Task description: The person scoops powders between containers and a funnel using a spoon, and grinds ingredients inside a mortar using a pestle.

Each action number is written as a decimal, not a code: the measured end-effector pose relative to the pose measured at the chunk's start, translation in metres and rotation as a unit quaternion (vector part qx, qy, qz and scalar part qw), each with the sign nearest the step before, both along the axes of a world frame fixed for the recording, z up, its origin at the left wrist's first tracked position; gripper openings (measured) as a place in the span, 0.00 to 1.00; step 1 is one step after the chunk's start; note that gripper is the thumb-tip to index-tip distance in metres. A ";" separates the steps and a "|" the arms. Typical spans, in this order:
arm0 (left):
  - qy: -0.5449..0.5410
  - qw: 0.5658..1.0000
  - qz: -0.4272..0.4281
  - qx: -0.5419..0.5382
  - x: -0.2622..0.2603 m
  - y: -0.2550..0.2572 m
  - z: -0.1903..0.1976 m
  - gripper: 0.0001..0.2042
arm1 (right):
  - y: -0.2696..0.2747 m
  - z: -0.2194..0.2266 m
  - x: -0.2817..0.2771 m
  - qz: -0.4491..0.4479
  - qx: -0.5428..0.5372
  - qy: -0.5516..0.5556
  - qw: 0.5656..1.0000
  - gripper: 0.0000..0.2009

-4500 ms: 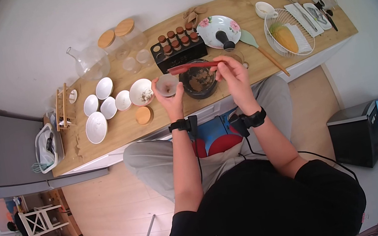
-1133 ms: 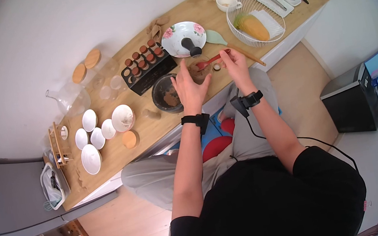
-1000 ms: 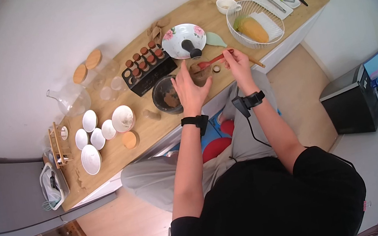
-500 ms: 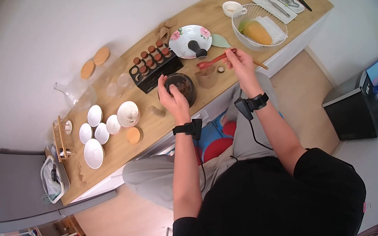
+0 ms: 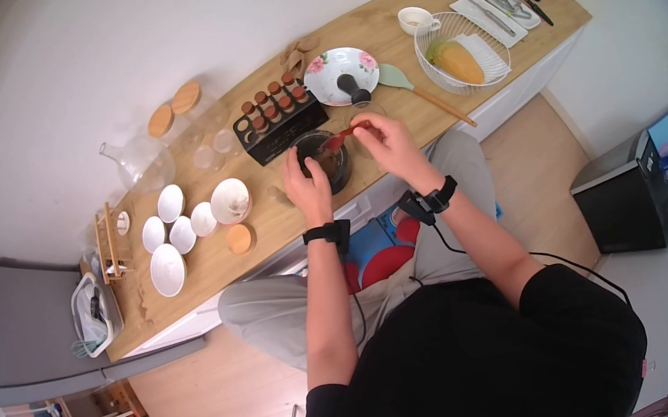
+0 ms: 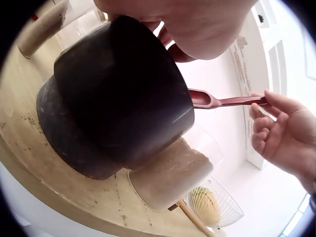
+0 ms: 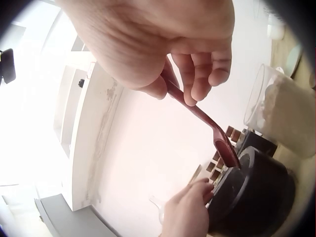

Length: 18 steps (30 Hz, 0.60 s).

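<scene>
My left hand point(image 5: 308, 188) grips the near left rim of a dark mortar point(image 5: 339, 174) with brown powder in it. In the left wrist view the mortar point(image 6: 123, 94) looks tilted. My right hand point(image 5: 391, 146) pinches the handle of a red spoon point(image 5: 338, 141), whose bowl is over the mortar's opening. In the right wrist view the spoon point(image 7: 226, 152) reaches the mortar's rim. Just right of the mortar stands a clear cup of brown powder point(image 6: 170, 173), partly hidden by my right hand in the head view.
Behind the mortar are a black spice rack point(image 5: 283, 133) and a floral plate point(image 5: 363, 67) with a black pestle point(image 5: 352, 89). Several white bowls point(image 5: 169, 271) and a wooden lid point(image 5: 240, 239) lie left. A spatula point(image 5: 439, 105) and wire basket point(image 5: 492, 79) are right.
My left hand moved from beside the clear cup to the mortar's rim. My right hand carried the red spoon left, from above the cup to over the mortar. The head view has shifted.
</scene>
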<state>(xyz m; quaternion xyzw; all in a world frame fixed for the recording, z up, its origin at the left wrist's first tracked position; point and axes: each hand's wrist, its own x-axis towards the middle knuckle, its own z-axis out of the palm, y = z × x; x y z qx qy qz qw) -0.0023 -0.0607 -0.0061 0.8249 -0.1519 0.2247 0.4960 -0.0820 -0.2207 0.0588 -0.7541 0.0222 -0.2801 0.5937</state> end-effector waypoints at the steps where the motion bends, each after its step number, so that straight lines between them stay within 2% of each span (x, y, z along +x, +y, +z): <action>1: 0.000 1.000 -0.001 0.000 0.001 0.001 -0.003 0.16 | -0.007 0.001 0.000 -0.002 0.026 -0.002 1.000 0.08; 4: -0.033 0.999 0.015 0.035 0.001 0.000 -0.008 0.15 | -0.029 0.004 -0.001 -0.027 0.058 -0.018 0.998 0.08; 10: -0.025 0.999 0.019 -0.044 0.002 0.001 -0.025 0.17 | -0.065 0.008 -0.007 -0.083 0.091 -0.022 0.992 0.08; 12: 0.046 0.979 0.006 -0.196 0.002 0.000 -0.034 0.20 | -0.070 0.006 -0.008 -0.103 0.089 -0.028 0.990 0.09; 13: 0.049 0.979 0.005 -0.196 0.005 -0.001 -0.038 0.20 | -0.072 0.006 -0.009 -0.103 0.086 -0.021 0.991 0.09; 15: 0.106 0.936 0.011 -0.334 0.010 -0.003 -0.044 0.22 | -0.076 0.003 -0.011 -0.103 0.082 -0.013 0.991 0.09; 16: 0.145 0.919 0.013 -0.368 0.011 -0.002 -0.045 0.21 | -0.077 0.000 -0.011 -0.103 0.076 -0.006 0.992 0.09; 17: 0.147 0.918 0.014 -0.367 0.011 0.000 -0.047 0.21 | -0.078 -0.002 -0.012 -0.103 0.070 0.001 0.992 0.09; 18: 0.177 0.904 -0.016 -0.389 0.011 0.003 -0.047 0.21 | -0.078 -0.004 -0.012 -0.103 0.071 0.003 0.992 0.09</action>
